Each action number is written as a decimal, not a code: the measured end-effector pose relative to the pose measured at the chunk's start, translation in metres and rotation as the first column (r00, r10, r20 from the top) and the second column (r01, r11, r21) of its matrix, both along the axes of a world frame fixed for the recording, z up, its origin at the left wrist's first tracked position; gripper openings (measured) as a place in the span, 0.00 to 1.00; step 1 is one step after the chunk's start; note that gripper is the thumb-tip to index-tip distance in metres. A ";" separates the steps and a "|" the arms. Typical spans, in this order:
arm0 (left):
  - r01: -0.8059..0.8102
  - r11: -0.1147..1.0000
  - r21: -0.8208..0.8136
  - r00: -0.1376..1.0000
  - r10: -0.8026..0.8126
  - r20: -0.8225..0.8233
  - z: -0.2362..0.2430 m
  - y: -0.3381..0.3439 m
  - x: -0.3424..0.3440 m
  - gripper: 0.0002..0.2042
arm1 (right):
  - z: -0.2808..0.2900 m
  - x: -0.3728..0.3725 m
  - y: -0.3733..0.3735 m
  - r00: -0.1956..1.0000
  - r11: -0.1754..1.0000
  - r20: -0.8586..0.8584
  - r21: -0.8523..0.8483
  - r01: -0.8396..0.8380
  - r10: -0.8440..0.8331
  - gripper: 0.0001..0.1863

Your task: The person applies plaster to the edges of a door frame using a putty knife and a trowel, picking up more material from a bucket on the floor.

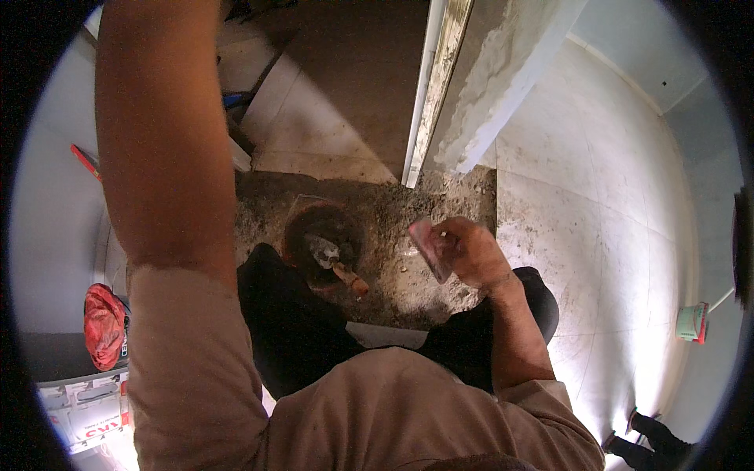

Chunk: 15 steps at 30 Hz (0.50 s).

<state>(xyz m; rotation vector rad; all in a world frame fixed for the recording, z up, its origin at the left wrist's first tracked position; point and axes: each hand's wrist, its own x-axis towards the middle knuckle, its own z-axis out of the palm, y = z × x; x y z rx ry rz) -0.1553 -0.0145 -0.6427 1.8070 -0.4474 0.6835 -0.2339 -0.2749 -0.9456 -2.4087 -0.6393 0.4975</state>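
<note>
My right hand [471, 255] is closed around a flat, slim thing with a pinkish face [429, 250], held tilted above the rough ground; its kind I cannot make out. My left arm [166, 141] reaches far forward along the left side, and its hand lies beyond the upper edge, out of sight. Between my knees stands a round, dark bucket [292, 245] with a reddish-brown rim. A trowel with a wooden handle [350, 279] rests in it, its blade [322, 250] smeared with grey.
Ahead rises a wall end with a white edge strip [428, 94] and patchy plaster. Pale floor tiles [589, 204] spread to the right. At left are a red bag [104, 326] and a white printed box [90, 412]. Another person's legs [652, 443] show at lower right.
</note>
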 end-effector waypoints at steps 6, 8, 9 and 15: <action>-0.170 0.721 -0.671 0.732 -0.364 -0.576 -0.153 0.026 -0.035 0.18 | 0.023 0.022 0.006 0.896 0.478 -0.388 0.758 0.443 -0.216 0.13; -0.249 0.599 -0.761 0.554 -0.556 -0.619 -0.209 0.049 -0.040 0.20 | 0.026 0.022 0.027 0.913 0.434 -0.331 0.805 0.405 -0.240 0.14; -0.278 0.603 -0.748 0.527 -0.555 -0.643 -0.218 0.046 -0.047 0.20 | 0.026 0.021 0.033 0.918 0.397 -0.267 0.840 0.370 -0.292 0.15; -0.198 0.510 -0.837 0.501 -0.682 -0.533 -0.249 0.063 -0.060 0.20 | 0.036 -0.005 0.070 0.839 0.718 0.415 0.695 -0.042 -0.352 0.15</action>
